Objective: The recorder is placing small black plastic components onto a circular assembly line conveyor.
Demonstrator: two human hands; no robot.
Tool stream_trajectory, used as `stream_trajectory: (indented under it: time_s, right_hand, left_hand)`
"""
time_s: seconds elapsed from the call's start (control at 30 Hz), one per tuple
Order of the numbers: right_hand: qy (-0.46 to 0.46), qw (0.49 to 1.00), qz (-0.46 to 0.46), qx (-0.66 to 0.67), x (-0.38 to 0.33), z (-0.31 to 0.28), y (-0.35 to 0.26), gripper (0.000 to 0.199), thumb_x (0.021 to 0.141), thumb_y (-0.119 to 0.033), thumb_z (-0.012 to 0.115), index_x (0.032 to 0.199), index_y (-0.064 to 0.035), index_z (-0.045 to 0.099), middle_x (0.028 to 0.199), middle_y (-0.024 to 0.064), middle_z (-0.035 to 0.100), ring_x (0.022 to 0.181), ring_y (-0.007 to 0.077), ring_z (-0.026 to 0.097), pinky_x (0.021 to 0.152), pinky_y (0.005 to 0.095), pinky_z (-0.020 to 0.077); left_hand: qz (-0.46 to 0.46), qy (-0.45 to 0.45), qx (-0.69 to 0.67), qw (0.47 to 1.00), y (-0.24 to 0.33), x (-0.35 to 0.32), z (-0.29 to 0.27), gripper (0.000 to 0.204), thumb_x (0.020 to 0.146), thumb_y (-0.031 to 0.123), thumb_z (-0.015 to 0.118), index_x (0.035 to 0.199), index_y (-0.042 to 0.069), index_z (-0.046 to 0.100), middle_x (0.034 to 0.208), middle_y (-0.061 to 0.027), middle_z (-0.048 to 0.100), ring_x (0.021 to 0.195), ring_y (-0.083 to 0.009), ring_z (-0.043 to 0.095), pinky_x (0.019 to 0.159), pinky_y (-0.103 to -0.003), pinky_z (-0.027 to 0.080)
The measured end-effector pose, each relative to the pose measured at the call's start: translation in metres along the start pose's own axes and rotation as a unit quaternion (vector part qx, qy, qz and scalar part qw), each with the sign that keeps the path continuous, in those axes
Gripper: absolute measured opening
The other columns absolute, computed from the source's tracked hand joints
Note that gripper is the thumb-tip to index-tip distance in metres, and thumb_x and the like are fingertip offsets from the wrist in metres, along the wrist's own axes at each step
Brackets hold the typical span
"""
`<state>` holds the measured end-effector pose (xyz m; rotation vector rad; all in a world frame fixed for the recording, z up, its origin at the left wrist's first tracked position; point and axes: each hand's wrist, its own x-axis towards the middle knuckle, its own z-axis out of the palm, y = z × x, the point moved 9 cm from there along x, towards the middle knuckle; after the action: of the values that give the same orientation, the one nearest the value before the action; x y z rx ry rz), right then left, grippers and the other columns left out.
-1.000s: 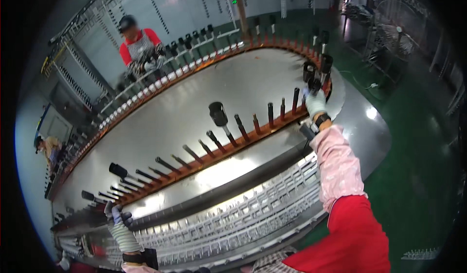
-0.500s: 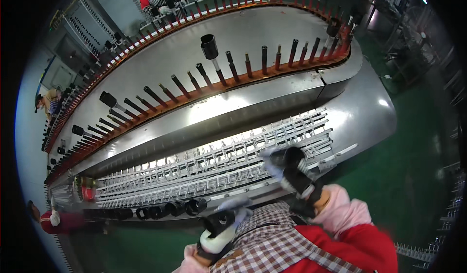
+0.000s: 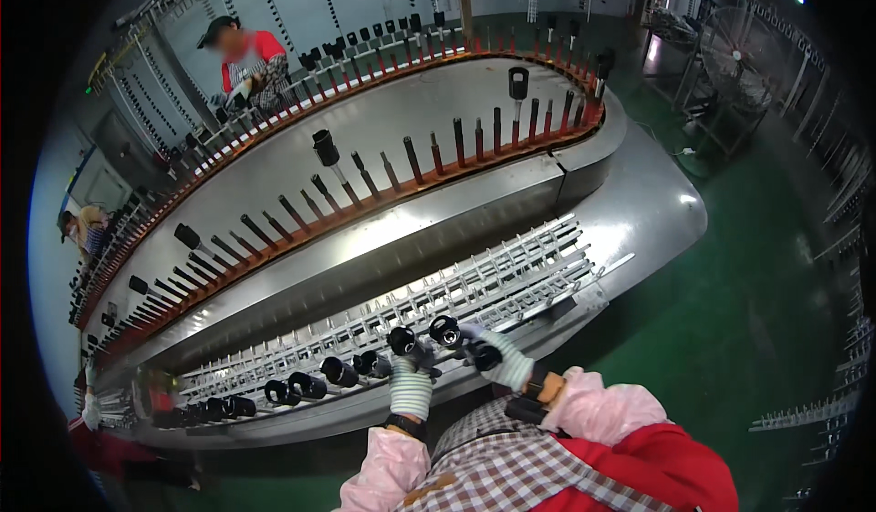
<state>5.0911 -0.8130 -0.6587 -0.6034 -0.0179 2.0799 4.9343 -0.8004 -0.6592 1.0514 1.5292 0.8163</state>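
Both my hands wear pale striped gloves and are together at the near edge of the rack of silver bars. My left hand (image 3: 412,386) is closed around a black, open-ended cylindrical part (image 3: 402,340), its fingers partly hidden by it. Just to the right, my right hand (image 3: 504,359) is closed on another black cylindrical part (image 3: 484,356), held low against the palm. One more black cylindrical part (image 3: 445,330) stands upright between the hands, beside the right thumb; whether the thumb touches it I cannot tell. Several like parts (image 3: 339,371) sit in a row on the near bar leftward.
Silver pegged bars (image 3: 493,275) lie on a metal shelf. Beyond, an oval metal conveyor table (image 3: 365,238) carries upright spindles, some topped with black cylinders (image 3: 326,148). Co-workers stand at the far left (image 3: 251,65) and left edge (image 3: 87,229). A large fan (image 3: 737,56) stands right.
My hands have moved from apart, near my body and the rack's right end, to close together over the near bar. The view has shifted. The conveyor's black cylinders sit at different places.
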Motion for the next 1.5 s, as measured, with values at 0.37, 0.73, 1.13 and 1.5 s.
stream_trajectory:
  time_s: [0.37, 0.73, 1.13, 1.5]
  right_hand:
    - [0.15, 0.651, -0.221, -0.71, -0.008, -0.079, -0.125, 0.017, 0.086, -0.016, 0.059, 0.097, -0.0032, 0.061, 0.076, 0.0112, 0.064, 0.062, 0.0201, 0.061, 0.055, 0.032, 0.0494]
    - [-0.008, 0.675, -0.085, -0.733, -0.016, -0.096, -0.248, 0.032, 0.086, -0.011, 0.055, 0.117, -0.0081, 0.054, 0.086, 0.0125, 0.065, 0.079, 0.0216, 0.063, 0.069, 0.0334, 0.0511]
    - [0.29, 0.567, -0.481, -0.603, 0.078, -0.146, -0.652, 0.05, 0.085, -0.022, 0.058, 0.129, -0.0042, 0.041, 0.122, 0.0229, 0.052, 0.112, 0.0374, 0.05, 0.095, 0.0367, 0.0407]
    - [0.062, 0.734, -0.492, -0.465, 0.184, -0.041, -0.651, 0.027, 0.084, -0.016, 0.06, 0.106, -0.0012, 0.055, 0.087, 0.0117, 0.064, 0.075, 0.0215, 0.059, 0.071, 0.0324, 0.0468]
  left_hand:
    - [0.016, 0.012, 0.115, 0.993, -0.011, 0.033, 0.067, 0.011, 0.086, 0.015, 0.061, 0.089, 0.004, 0.061, 0.066, -0.0027, 0.057, 0.047, -0.0118, 0.052, 0.038, -0.025, 0.043]
    - [0.027, 0.007, 0.041, 0.999, 0.001, 0.064, 0.144, 0.017, 0.086, 0.011, 0.06, 0.102, 0.007, 0.058, 0.083, -0.0031, 0.06, 0.061, -0.0121, 0.055, 0.044, -0.027, 0.049]
    - [0.0, 0.127, 0.005, 0.992, -0.043, 0.105, 0.169, 0.025, 0.085, 0.006, 0.06, 0.109, 0.011, 0.053, 0.096, -0.0047, 0.06, 0.066, -0.0135, 0.056, 0.047, -0.027, 0.05]
    - [0.114, 0.183, 0.465, 0.859, -0.027, 0.098, 0.159, 0.019, 0.084, 0.01, 0.058, 0.1, -0.001, 0.061, 0.087, -0.0095, 0.066, 0.065, -0.0185, 0.059, 0.058, -0.033, 0.046]
